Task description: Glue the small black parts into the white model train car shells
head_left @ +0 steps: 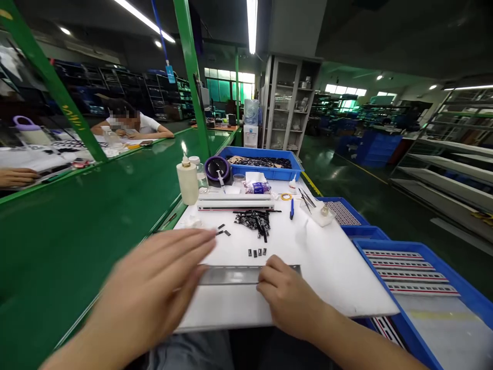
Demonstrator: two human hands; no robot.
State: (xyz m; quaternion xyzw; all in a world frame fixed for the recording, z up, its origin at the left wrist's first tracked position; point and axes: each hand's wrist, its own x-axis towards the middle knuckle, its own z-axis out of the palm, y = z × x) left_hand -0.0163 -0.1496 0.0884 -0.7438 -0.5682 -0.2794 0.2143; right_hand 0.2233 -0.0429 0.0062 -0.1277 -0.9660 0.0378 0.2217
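Note:
A long translucent grey strip (234, 276) lies crosswise near the front of the white tabletop. My right hand (283, 293) grips it toward its right end, fingers curled over it. My left hand (154, 280), blurred by motion, is raised over the strip's left end with its fingers stretched out and thumb apart; I see nothing in it. Just beyond the strip stand several small dark pieces (257, 253) in a short row. A heap of black small parts (254, 222) lies farther back, with a few loose black bits (222, 231) to its left.
Behind the heap lie white striped long panels (234, 204). A cream bottle (187, 182), a blue pen (291, 208), tweezers (307, 199) and a blue bin (265, 172) surround them. Blue trays (423, 246) holding panels stand at right. A green partition (96, 216) separates a co-worker (131, 126).

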